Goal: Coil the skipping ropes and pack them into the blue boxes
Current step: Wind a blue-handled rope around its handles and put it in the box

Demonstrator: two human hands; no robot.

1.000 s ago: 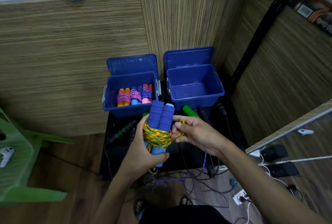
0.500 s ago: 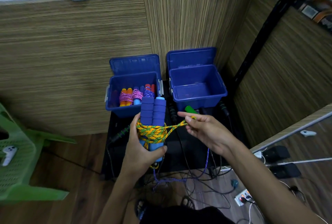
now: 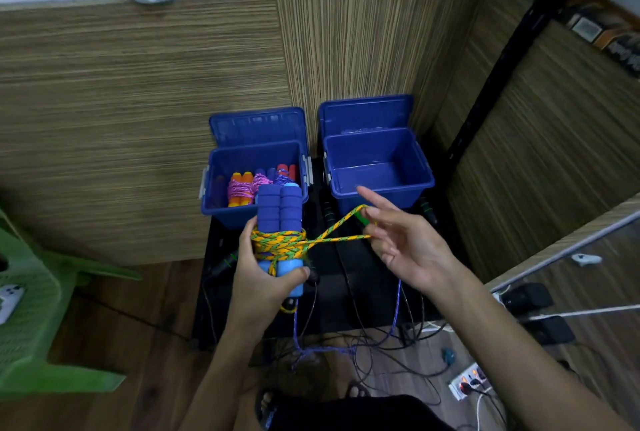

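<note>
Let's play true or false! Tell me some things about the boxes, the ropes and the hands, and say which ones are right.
1. The left hand holds the blue handles with the yellow-green rope wound round them. True.
2. The right blue box is full of ropes. False: nothing shows inside it.
3. The left blue box has coiled ropes in it. True.
4. Both boxes have their lids shut. False: both lids stand open at the back.
5. The right hand has a loop of the rope round its fingers. True.
</note>
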